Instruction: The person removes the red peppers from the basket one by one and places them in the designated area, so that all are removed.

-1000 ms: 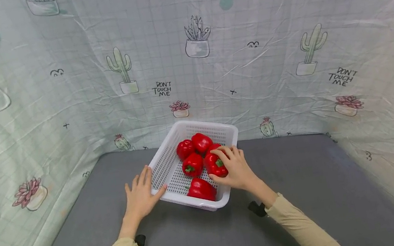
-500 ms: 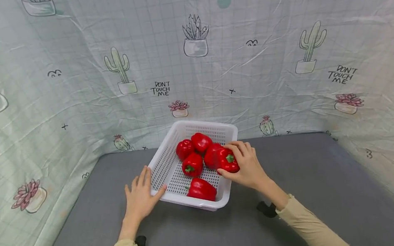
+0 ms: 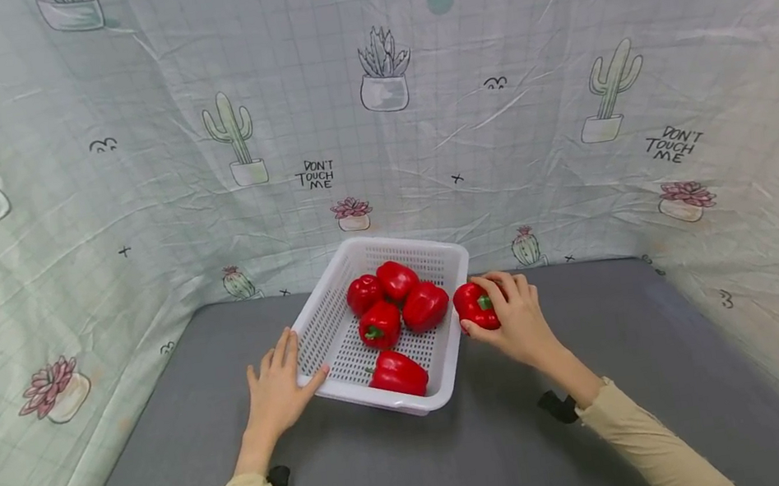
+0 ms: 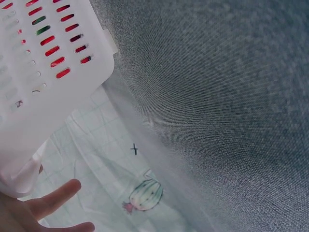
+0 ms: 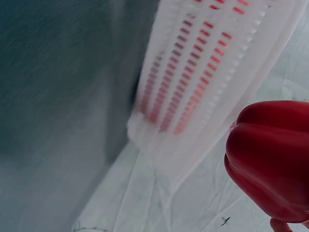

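In the head view, a white perforated plastic basket (image 3: 325,302) stands on the grey table, with several red bell peppers (image 3: 425,306) inside. My right hand (image 3: 520,320) grips another red bell pepper (image 3: 470,306), its green stem facing my palm, just past the basket's right rim. That pepper (image 5: 270,159) fills the right side of the right wrist view, with a fingertip showing beneath it. My left hand (image 3: 276,396) rests at the basket's left front corner, fingers spread and fairly straight, thumb over the rim. Two of its fingers (image 4: 58,197) stick out beyond the basket in the left wrist view.
A pale curtain (image 3: 304,64) printed with cacti hangs behind the table and along both sides. The basket's far end is close to it. Grey tabletop (image 3: 598,346) extends right of the basket and in front of it. A black strap (image 3: 558,407) is on the right wrist.
My right hand has carried the gripped bell pepper rightward out of the basket, past its rim, uncovering another pepper beneath. The left hand and basket have stayed in place.
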Tool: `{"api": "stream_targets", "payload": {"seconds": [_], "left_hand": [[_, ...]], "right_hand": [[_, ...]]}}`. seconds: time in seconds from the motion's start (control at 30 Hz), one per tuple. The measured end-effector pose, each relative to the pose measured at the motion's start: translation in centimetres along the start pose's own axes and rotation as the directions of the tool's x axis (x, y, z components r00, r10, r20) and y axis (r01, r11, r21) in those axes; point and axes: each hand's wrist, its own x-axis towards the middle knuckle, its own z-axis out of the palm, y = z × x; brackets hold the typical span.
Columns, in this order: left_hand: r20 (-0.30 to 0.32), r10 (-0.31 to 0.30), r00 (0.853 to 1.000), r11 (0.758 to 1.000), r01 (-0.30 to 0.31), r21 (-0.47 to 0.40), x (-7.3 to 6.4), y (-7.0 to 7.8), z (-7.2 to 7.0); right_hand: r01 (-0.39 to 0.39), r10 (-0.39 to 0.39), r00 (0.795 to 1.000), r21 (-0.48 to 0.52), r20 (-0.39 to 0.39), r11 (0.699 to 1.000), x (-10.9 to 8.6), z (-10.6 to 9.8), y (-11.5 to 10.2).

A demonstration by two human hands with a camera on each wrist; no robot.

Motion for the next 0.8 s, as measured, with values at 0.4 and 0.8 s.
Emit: {"api": "stream_targets", "payload": {"seconds": [0.4, 0.8], "left_hand": [[-0.001, 0.003, 1.000, 1.000, -0.003, 0.005, 0.0, 0.1, -0.1], [-0.011, 0.001, 1.000, 1.000, -0.001, -0.010, -0.1, 0.1, 0.0]], "right_hand": [[0.030, -0.031, 0.999, -0.045, -0.036, 0.999, -0.5, -0.9, 2.9], [-0.110, 0.108, 0.983, 0.001, 0.149, 0.994, -1.0, -1.1, 5.6]]}}
